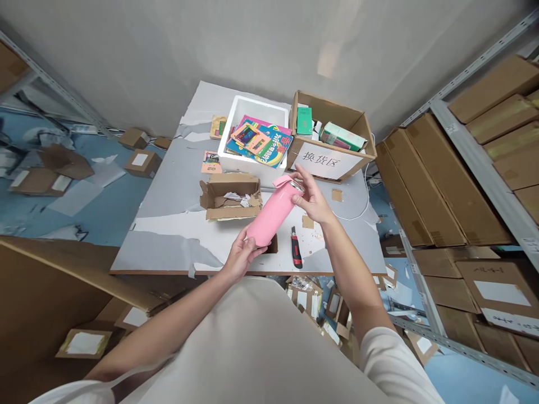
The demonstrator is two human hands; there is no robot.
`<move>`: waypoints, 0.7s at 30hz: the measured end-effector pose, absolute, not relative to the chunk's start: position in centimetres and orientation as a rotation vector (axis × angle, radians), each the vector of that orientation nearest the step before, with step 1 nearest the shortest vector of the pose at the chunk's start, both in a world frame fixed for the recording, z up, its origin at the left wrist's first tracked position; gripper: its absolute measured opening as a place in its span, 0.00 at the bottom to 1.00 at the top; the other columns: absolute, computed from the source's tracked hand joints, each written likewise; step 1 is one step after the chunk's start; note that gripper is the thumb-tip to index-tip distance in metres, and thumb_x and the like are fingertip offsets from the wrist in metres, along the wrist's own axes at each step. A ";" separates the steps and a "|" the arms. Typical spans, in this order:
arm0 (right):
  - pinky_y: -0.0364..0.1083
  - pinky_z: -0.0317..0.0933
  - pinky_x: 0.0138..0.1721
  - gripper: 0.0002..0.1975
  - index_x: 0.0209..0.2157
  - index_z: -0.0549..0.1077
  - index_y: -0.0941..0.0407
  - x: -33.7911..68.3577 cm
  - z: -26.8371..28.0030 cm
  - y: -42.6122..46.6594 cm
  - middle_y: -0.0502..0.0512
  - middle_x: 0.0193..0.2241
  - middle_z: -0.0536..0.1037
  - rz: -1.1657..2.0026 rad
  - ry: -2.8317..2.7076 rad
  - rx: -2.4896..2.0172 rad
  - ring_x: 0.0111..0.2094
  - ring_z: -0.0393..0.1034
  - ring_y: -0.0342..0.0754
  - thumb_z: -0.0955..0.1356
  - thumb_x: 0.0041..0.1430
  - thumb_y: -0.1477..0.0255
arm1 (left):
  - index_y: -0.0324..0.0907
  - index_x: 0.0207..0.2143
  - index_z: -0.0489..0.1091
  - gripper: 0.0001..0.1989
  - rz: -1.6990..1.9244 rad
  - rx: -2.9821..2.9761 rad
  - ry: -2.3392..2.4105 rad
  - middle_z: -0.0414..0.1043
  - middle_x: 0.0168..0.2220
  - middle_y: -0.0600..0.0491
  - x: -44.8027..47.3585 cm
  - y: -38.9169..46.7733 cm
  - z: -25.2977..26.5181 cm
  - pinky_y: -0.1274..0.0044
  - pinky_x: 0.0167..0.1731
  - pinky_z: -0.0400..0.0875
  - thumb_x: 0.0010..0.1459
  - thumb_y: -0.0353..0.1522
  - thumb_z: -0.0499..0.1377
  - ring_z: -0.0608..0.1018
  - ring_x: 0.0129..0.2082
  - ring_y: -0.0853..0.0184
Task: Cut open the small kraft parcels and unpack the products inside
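A pink bottle (272,216) with a silvery rim at its top is held tilted above the table, top end to the upper right. My left hand (243,253) is closed around its lower end. At the upper end, my right hand (312,197) curls its thumb and fingers about the rim. A pink flap (282,180) sticks out beside the rim; whether it is part of the bottle I cannot tell. Just below lies a black and red utility knife (296,248). Partly hidden under the bottle is a brown cardboard piece (274,245).
An open carton (233,213) with paper scraps stands left of the bottle. Behind it are a white foam box (236,163) of booklets and a labelled cardboard box (356,164) holding green boxes. Shelves of cartons (455,185) line the right side.
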State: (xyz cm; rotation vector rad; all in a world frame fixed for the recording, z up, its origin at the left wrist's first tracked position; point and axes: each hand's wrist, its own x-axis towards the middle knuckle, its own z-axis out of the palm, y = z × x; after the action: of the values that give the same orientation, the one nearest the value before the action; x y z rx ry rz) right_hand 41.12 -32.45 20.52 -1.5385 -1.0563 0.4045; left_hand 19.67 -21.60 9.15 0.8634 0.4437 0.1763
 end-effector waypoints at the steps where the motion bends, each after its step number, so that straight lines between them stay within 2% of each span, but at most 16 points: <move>1: 0.58 0.60 0.55 0.35 0.57 0.65 0.47 41.3 20.9 -32.6 0.58 0.55 0.67 0.397 -1.144 -1.557 0.57 0.61 0.56 0.70 0.50 0.49 | 0.47 0.60 0.57 0.38 0.167 0.857 0.439 0.71 0.52 0.43 19.6 -21.6 9.0 0.59 0.51 0.70 0.51 0.52 0.62 0.79 0.44 0.57; 4: 0.59 0.57 0.57 0.35 0.58 0.65 0.49 42.1 21.9 -33.0 0.59 0.56 0.66 0.419 -1.350 -1.591 0.59 0.58 0.57 0.70 0.51 0.49 | 0.43 0.59 0.59 0.39 0.156 0.851 0.441 0.72 0.51 0.41 19.6 -21.5 8.7 0.57 0.51 0.69 0.52 0.54 0.59 0.79 0.44 0.54; 9: 0.53 0.64 0.49 0.34 0.55 0.67 0.49 42.7 21.8 -34.0 0.58 0.51 0.72 0.444 -1.332 -1.715 0.50 0.67 0.55 0.73 0.48 0.51 | 0.38 0.58 0.61 0.42 0.200 1.056 0.432 0.70 0.53 0.37 19.8 -19.9 8.0 0.57 0.51 0.68 0.54 0.60 0.50 0.76 0.50 0.51; 11: 0.52 0.66 0.45 0.33 0.51 0.70 0.50 42.2 21.1 -35.0 0.57 0.49 0.73 0.378 -1.272 -1.786 0.48 0.68 0.55 0.74 0.45 0.52 | 0.39 0.59 0.61 0.41 0.237 1.369 0.381 0.66 0.57 0.38 19.9 -18.8 7.6 0.57 0.55 0.64 0.53 0.58 0.53 0.71 0.55 0.51; 15: 0.54 0.67 0.45 0.31 0.48 0.71 0.51 40.3 19.0 -38.0 0.60 0.48 0.72 0.261 -1.178 -1.857 0.49 0.68 0.56 0.76 0.43 0.53 | 0.41 0.61 0.58 0.47 0.172 2.004 0.237 0.59 0.62 0.40 20.3 -17.9 6.2 0.57 0.60 0.57 0.42 0.49 0.68 0.62 0.61 0.48; 17: 0.55 0.68 0.46 0.31 0.47 0.70 0.51 39.3 17.8 -39.6 0.60 0.47 0.72 0.219 -1.139 -1.883 0.49 0.68 0.57 0.75 0.44 0.52 | 0.39 0.61 0.58 0.44 0.136 2.120 0.164 0.58 0.62 0.39 20.7 -18.1 5.2 0.57 0.60 0.57 0.44 0.46 0.67 0.62 0.62 0.48; 19: 0.56 0.68 0.44 0.29 0.47 0.70 0.51 38.5 16.8 -41.0 0.60 0.46 0.72 0.191 -1.108 -1.937 0.49 0.68 0.57 0.75 0.45 0.53 | 0.38 0.59 0.59 0.37 0.127 2.135 0.115 0.62 0.60 0.39 21.0 -18.2 4.2 0.59 0.59 0.60 0.50 0.44 0.64 0.65 0.60 0.51; 21: 0.56 0.69 0.42 0.28 0.47 0.70 0.51 38.0 16.3 -42.1 0.61 0.46 0.71 0.175 -1.104 -1.987 0.49 0.68 0.58 0.75 0.46 0.54 | 0.40 0.57 0.61 0.34 0.124 2.103 0.099 0.66 0.57 0.41 21.1 -18.1 3.3 0.61 0.56 0.65 0.51 0.45 0.63 0.69 0.57 0.53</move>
State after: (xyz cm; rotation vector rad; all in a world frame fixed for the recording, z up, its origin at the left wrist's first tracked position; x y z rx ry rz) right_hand 37.96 -42.06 16.34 -1.9872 -1.1039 0.1748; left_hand 21.09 -18.06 3.25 2.1031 0.0993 0.1243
